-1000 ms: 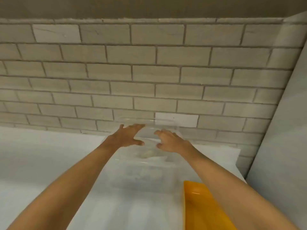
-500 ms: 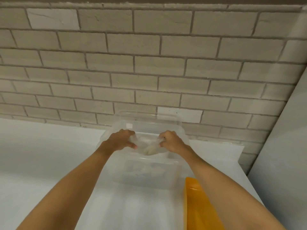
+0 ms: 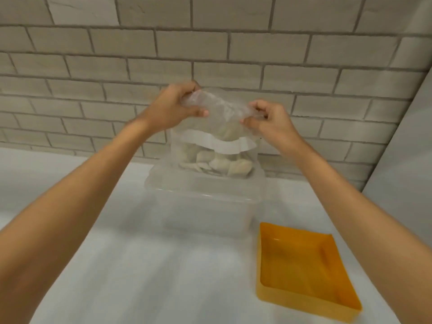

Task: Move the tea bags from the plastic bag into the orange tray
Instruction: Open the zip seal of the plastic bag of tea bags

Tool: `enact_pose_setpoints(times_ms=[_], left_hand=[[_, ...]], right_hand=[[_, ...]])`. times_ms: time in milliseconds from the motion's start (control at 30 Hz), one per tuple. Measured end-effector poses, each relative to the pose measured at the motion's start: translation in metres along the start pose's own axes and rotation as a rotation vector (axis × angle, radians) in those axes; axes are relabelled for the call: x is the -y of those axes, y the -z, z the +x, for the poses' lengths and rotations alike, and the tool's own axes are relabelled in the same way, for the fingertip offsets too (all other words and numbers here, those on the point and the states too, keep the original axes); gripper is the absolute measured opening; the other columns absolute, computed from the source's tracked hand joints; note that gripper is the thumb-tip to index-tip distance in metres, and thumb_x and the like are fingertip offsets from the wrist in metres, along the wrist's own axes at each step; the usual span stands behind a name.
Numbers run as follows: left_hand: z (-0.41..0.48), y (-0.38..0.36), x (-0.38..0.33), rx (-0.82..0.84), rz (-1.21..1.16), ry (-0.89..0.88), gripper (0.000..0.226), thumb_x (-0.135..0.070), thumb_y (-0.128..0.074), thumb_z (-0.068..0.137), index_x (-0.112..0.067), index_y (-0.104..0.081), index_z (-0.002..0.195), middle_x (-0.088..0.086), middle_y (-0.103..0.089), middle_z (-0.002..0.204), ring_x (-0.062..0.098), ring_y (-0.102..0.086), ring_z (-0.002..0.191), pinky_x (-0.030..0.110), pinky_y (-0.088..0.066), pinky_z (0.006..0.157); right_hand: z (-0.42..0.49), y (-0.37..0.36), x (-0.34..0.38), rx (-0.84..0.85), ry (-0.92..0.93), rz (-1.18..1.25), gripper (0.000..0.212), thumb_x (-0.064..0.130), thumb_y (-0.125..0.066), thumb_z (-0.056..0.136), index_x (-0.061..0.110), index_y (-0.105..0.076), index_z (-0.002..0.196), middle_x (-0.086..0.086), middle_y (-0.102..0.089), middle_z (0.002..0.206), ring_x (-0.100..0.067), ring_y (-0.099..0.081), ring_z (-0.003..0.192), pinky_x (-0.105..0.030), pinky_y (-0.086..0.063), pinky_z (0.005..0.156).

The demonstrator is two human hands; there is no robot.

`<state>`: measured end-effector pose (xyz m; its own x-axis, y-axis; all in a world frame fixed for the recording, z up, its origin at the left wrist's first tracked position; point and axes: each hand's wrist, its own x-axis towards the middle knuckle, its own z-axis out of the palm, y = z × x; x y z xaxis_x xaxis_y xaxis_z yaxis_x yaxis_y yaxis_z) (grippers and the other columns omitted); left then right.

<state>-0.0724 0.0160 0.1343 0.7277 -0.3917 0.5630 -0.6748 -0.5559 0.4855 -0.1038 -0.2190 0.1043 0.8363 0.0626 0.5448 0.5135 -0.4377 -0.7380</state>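
A clear plastic bag point(image 3: 217, 127) with a white strip across it hangs in the air above a clear plastic bin point(image 3: 205, 206). Several pale tea bags point(image 3: 219, 163) are bunched at the bag's bottom. My left hand point(image 3: 174, 107) pinches the bag's top left corner and my right hand point(image 3: 268, 119) pinches its top right corner. The orange tray point(image 3: 301, 270) lies on the white counter at the lower right, with nothing in it.
A grey brick wall point(image 3: 210, 43) stands right behind the bin. A pale panel point(image 3: 411, 141) closes off the right side. The white counter point(image 3: 145, 265) stretches to the left and toward me.
Both hands reached into the clear bin, gripped the bag and lifted it up out of the bin. The view has tilted down, showing the whole orange tray.
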Motion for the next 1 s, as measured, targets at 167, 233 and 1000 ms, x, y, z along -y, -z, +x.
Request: enact_pose_setpoints(times_ms=[167,233,1000], left_hand=[[-0.039,0.016,-0.046,0.015,-0.017,0.089,0.038,-0.026,-0.078,0.077,-0.015,-0.054,0.105,0.003,-0.065,0.099,0.011,-0.061,0.086,0.027,-0.049,0.079],[-0.064,0.010,-0.048,0.070,-0.015,0.152,0.043,-0.025,-0.080,0.074,-0.013,-0.055,0.107,0.011,-0.065,0.102,0.022,-0.059,0.086,0.040,-0.049,0.081],[-0.180,-0.062,-0.035,0.297,-0.242,0.313,0.015,-0.028,-0.077,0.077,-0.016,-0.069,0.078,-0.013,-0.061,0.062,0.001,-0.052,0.062,0.014,-0.040,0.061]], right_hand=[[-0.040,0.010,0.036,0.064,-0.050,0.092,0.020,0.010,-0.067,0.086,0.015,-0.064,0.106,-0.006,-0.070,0.103,-0.019,-0.069,0.082,-0.034,-0.057,0.069],[-0.062,0.005,0.031,0.122,-0.097,0.106,0.021,0.009,-0.068,0.085,0.016,-0.064,0.103,-0.004,-0.070,0.098,-0.015,-0.068,0.078,-0.033,-0.056,0.069],[-0.144,-0.023,0.013,0.655,-0.224,-0.121,0.017,0.032,-0.063,0.090,0.018,-0.072,0.096,-0.002,-0.073,0.088,-0.014,-0.069,0.079,-0.024,-0.052,0.080]])
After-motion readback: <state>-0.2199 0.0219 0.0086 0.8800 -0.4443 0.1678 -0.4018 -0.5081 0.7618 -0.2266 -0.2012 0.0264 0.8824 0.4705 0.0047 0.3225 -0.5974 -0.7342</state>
